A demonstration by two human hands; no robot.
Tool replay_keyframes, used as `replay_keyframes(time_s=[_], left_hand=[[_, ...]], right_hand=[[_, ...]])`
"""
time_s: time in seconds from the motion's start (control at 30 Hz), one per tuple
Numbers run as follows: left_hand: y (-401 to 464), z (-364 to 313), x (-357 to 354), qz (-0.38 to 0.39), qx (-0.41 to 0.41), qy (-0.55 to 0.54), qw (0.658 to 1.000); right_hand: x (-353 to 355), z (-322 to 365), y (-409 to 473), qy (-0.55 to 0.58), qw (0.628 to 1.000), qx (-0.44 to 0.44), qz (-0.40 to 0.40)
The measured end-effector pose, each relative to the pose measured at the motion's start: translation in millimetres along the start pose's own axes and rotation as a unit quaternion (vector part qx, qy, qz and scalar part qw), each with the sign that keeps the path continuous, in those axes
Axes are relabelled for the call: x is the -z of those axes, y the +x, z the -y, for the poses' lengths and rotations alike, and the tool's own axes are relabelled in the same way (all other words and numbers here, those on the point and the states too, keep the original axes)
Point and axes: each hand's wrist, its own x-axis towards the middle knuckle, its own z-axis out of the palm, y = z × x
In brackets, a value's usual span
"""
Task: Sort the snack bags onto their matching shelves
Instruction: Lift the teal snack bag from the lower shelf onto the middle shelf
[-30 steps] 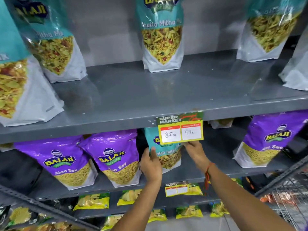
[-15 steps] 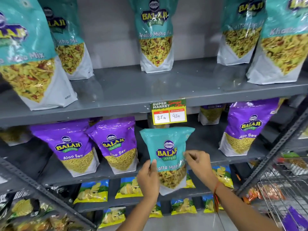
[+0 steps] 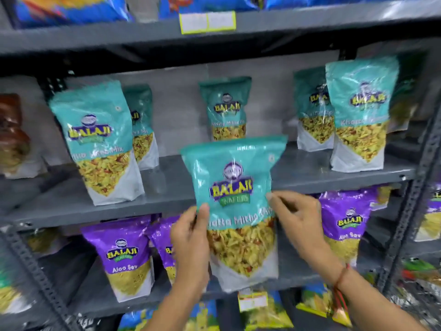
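A teal Khatta Mitha Mix bag [image 3: 235, 187] is held upright in front of the shelves. My left hand [image 3: 191, 242] grips its left edge and my right hand [image 3: 298, 220] pinches its right edge. The bag's top overlaps the front edge of the grey middle shelf [image 3: 167, 185], where several matching teal bags [image 3: 100, 139] stand. Behind the bag's lower part is the shelf below, which holds purple Aloo Sev bags [image 3: 126, 254].
A top shelf [image 3: 119, 34] carries blue bags and a price label [image 3: 207, 22]. Yellow packets [image 3: 265, 309] line the bottom shelf. A slotted grey upright [image 3: 410, 211] stands at the right, another at the lower left. A brown pack [image 3: 12, 134] sits far left.
Both hands pulled the teal bag out of the purple-bag shelf and raised it to the level of the middle shelf. The view tilted upward, revealing the top shelf.
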Motion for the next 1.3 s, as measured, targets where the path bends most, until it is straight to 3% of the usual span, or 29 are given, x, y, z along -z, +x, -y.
replay_keyframes(time_s=[0.13, 0.37, 0.53, 0.73, 0.8, 0.9, 1.03, 1.3], left_hand=[[79, -40, -24, 0.029, -0.065, 0.004, 0.997], [175, -36, -48, 0.032, -0.031, 0.025, 0.999], [201, -7, -46, 0.007, -0.009, 0.057, 0.998], [214, 10, -39, 0.034, -0.025, 0.057, 0.998], [212, 9, -34, 0.072, -0.018, 0.06, 0.995], [213, 21, -12, 0.165, 0.037, 0.135, 0.976], [206, 48, 23, 0.275, 0.084, 0.354, 0.89], [200, 53, 16, 0.248, 0.021, 0.459, 0.853]], right_hand=[[-13, 33, 78, 0.044, 0.996, 0.049, -0.067], [-52, 18, 158, 0.033, 0.993, 0.076, -0.084], [-80, -21, 176, 0.019, 0.998, 0.033, -0.049], [-92, -35, 179, 0.08, 0.996, -0.024, -0.043], [-91, -38, 178, 0.13, 0.989, -0.066, -0.013], [-82, -48, 169, 0.167, 0.968, -0.136, 0.128], [-70, -64, 150, 0.043, 0.936, -0.138, 0.322], [-64, -66, 144, -0.058, 0.939, -0.119, 0.317]])
